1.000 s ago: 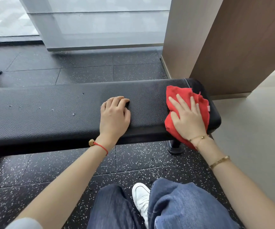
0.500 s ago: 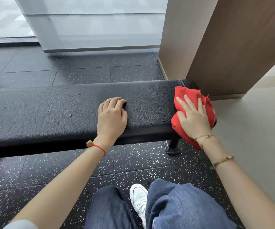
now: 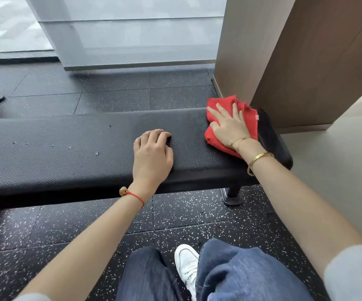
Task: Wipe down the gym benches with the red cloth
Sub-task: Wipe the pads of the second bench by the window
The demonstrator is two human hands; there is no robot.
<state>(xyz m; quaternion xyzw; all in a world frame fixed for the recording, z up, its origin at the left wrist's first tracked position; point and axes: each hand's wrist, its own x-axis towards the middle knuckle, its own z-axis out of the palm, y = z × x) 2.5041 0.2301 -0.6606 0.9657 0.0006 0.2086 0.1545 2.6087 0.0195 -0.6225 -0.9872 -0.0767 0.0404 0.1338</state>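
Note:
A long black padded gym bench runs across the view from the left edge to the right. Small pale specks dot its left half. My right hand lies flat with spread fingers on the crumpled red cloth, pressing it on the bench top near the far edge of the right end. My left hand rests palm down on the bench middle with fingers curled, holding nothing.
A brown wood-panelled pillar stands right behind the bench's right end. A bench leg foot sits on the black speckled rubber floor. My knees in jeans and a white shoe are close below. A glass wall is behind.
My right hand has slid the red cloth from the bench's right end edge back onto the top and toward the far side. My left hand has stayed in place.

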